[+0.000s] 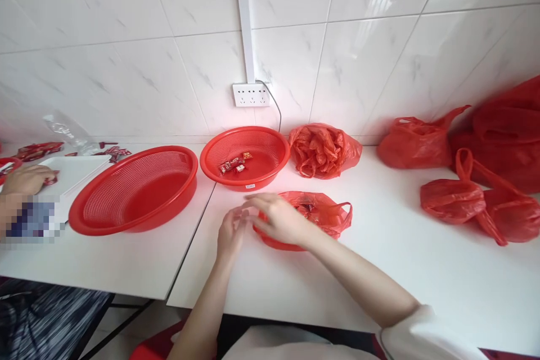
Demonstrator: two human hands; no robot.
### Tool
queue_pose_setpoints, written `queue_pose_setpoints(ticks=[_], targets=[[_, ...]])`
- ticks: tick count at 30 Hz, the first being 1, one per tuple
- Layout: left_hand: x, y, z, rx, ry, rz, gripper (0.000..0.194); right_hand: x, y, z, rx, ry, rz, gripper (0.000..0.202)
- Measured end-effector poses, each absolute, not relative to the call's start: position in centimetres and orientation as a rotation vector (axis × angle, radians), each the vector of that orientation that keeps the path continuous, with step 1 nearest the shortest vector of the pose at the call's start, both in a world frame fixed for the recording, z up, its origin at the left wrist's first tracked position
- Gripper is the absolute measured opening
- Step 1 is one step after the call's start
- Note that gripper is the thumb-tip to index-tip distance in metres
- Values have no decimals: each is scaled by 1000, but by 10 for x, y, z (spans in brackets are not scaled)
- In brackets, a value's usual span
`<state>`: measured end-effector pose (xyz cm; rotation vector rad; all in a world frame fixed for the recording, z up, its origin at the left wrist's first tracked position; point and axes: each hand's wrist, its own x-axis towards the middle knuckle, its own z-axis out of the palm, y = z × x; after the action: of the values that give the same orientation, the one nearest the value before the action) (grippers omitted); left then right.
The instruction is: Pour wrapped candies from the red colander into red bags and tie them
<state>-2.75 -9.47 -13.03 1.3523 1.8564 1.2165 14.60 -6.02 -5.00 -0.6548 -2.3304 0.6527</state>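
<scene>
My left hand (231, 230) is raised over the table, left of a red plastic bag (327, 216). Its fingers are loosely curved and apart, and no object shows in them. Just beside it, my right hand (276, 218) reaches across the bag's left part, fingers stretched toward my left fingertips. The fingertips of both hands nearly meet, and I cannot tell whether they touch. The bag lies with its mouth spread open, and small wrapped packets (307, 208) show inside, partly hidden by my right hand. Behind the hands stands a round red basket (261, 177) holding several small wrapped packets (232, 165).
A larger red basket (135, 228) stands to the left. Behind the bag sits a bundle of red bags (324, 149). Tied red bags (453, 201) lie at the right. A co-worker's hand (27, 180) is over a white tray (80, 171). A socket strip (251, 95) is on the wall.
</scene>
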Motion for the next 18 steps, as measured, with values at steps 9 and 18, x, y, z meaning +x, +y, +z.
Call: queue_pose_setpoints(ticks=[9,18], targets=[[-17,-111,-132,1518,1867,755,39,291,-26,-96,-2183,-2293,600,62],[-15,-92,-102,1528,1738,946,29,324,-32,-49,-1634,-2089,881,27]])
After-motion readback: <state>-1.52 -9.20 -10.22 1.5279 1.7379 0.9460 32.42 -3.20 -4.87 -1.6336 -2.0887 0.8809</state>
